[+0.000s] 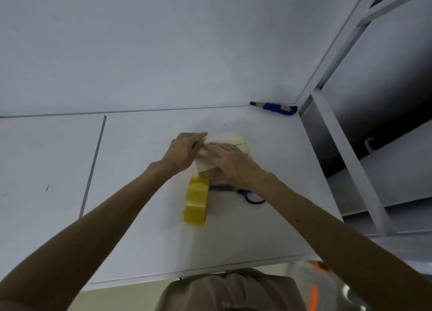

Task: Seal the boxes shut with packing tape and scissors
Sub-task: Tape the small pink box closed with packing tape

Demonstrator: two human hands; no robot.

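Observation:
A small pale box (240,143) sits on the white table (145,229) in front of me. My left hand (184,150) rests against the box's left side, fingers stretched along its top edge. My right hand (230,162) lies flat on top of the box with straight fingers and covers most of it. A yellow roll of packing tape (196,202) stands on its edge just in front of the box. Scissors with blue handles (251,197) lie to the right of the roll, partly hidden under my right wrist.
A blue utility knife (279,108) lies at the table's far right corner against the wall. White metal shelving (350,161) stands right of the table. A seam (92,168) splits the tabletop on the left. An orange-striped bag (314,289) sits below the table's near edge.

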